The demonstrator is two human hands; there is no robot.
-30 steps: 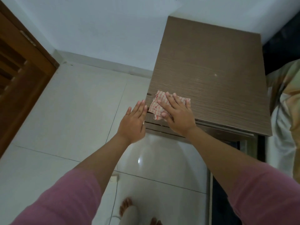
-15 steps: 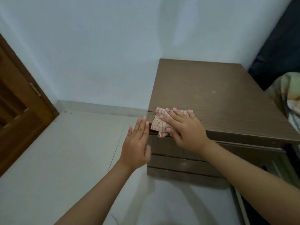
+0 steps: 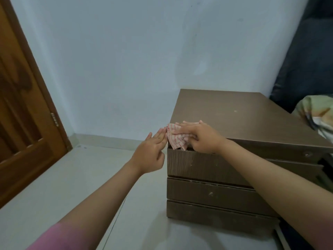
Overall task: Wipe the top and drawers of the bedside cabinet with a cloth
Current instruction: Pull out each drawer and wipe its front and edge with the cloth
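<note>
Checked cloth [image 3: 177,139] under right hand [image 3: 201,138] on cabinet [image 3: 243,120] corner, grip seemingly pressing, left hand [image 3: 150,154] released

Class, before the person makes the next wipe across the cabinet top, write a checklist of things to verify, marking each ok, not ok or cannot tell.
1. Red-checked white cloth lies under the right hand: ok.
2. Cloth sits on the brown wood-grain bedside cabinet, at its front left corner: ok.
3. Cloth lies flat: not ok, part hangs over the front edge.
4. Left hand is free, open beside the corner: ok.
5. Top is bare ahead of the cloth: ok, only small pale specks.
6. Cloth is damp: cannot tell.
</note>
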